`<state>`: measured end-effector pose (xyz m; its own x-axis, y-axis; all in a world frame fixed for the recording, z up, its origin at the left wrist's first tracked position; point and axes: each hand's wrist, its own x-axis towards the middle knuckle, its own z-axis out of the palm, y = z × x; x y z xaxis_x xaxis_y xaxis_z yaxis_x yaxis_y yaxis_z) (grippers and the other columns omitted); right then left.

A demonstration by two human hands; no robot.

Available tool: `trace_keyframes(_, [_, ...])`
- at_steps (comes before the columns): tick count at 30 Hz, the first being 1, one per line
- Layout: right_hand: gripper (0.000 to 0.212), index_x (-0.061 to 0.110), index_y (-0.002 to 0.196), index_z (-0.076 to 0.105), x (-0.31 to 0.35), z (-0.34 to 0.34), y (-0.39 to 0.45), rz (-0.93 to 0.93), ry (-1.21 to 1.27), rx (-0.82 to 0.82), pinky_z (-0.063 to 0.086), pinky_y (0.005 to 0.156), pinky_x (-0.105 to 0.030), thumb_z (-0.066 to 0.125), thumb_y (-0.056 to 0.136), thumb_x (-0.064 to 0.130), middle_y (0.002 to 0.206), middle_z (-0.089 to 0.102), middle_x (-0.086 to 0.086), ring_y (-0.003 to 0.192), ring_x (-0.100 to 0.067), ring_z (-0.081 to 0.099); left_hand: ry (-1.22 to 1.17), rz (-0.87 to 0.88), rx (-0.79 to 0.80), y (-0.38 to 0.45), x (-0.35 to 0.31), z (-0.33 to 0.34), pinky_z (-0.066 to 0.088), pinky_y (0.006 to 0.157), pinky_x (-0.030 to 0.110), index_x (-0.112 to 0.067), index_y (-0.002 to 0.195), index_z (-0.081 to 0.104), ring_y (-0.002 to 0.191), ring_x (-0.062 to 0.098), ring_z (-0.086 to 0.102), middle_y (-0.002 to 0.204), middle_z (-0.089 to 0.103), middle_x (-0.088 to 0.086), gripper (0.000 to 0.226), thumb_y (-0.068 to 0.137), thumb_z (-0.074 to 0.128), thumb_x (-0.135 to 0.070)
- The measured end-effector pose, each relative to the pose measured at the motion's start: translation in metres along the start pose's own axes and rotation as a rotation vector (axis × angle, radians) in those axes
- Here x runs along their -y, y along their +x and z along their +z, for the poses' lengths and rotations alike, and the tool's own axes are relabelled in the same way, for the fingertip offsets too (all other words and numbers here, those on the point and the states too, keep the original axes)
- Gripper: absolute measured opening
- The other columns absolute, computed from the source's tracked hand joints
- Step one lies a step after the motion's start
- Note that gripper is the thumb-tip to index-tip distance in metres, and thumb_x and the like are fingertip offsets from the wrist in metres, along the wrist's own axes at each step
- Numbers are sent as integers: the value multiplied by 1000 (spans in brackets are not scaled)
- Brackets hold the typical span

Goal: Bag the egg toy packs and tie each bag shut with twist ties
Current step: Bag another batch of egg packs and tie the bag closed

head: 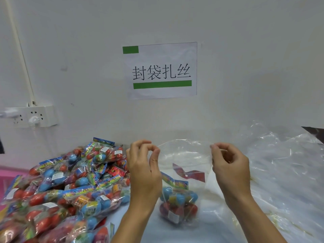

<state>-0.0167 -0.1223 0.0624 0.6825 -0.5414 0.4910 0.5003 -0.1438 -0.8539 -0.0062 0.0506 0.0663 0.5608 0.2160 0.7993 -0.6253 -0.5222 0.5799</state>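
Observation:
A clear plastic bag [184, 155] hangs upright between my hands. My left hand [142, 165] pinches its upper left edge with thumb and curled fingers. My right hand [228, 163] pinches the upper right edge the same way. Inside the bag, at the bottom, lies an egg toy pack [178, 202] with blue and red eggs and a colourful header card. A big heap of egg toy packs [61, 190] covers the table to the left. No twist tie shows.
A pile of empty clear bags [284, 163] lies at the right. A white power strip [29, 116] with plugs hangs on the wall at left. A paper sign [161, 71] is on the wall ahead. A pink bin edge [8, 172] shows far left.

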Motion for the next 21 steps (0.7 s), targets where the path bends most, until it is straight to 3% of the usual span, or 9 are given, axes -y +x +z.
trace_keyframes(3, [15,23,82,69,1,2,-1,-51,37,-51,47,51,-20,65,96,26,59,62,3,51,-4,52,-43,69,-126,3,-6,-5,38,74,16,-19,89,52,85,18,47,86,49,-13,12,100,46,-23])
trace_keyframes(5, [14,22,83,70,0,3,-1,-45,34,-57,47,52,-19,65,96,27,58,63,5,51,-4,55,-77,58,-113,5,-6,-8,40,70,17,-22,88,53,81,13,50,83,53,-13,14,101,47,-24])
trace_keyframes(8, [16,20,81,72,1,3,-3,-30,44,-3,47,48,-18,67,95,23,57,62,2,49,-3,55,13,-42,108,4,0,-6,47,72,28,-24,84,62,80,7,54,78,59,-12,22,99,51,-36])
trace_keyframes(11, [16,19,79,73,6,4,-8,-58,53,74,48,41,-14,69,94,16,61,63,-6,48,-4,58,348,-175,365,-2,7,-3,50,84,42,-24,85,70,89,17,61,82,66,-7,44,95,47,-59])
trace_keyframes(14, [18,18,78,72,10,6,-12,-100,21,109,48,42,-12,69,93,11,64,62,-10,48,-5,59,567,-249,410,-8,12,-3,48,82,32,-22,101,67,96,17,61,95,68,-4,49,87,55,-67])
trace_keyframes(18, [19,15,75,72,11,7,-13,-107,21,116,46,42,-10,69,91,5,63,59,-19,43,-3,57,659,-305,456,-10,14,-5,38,69,27,-17,108,59,100,22,60,106,65,1,35,89,70,-44])
trace_keyframes(21, [20,21,76,72,8,7,-12,-122,-41,107,49,45,-13,70,92,9,63,63,-11,48,-8,58,594,-320,408,-9,16,-5,46,67,30,-13,99,61,86,19,59,96,65,3,9,96,59,-21])
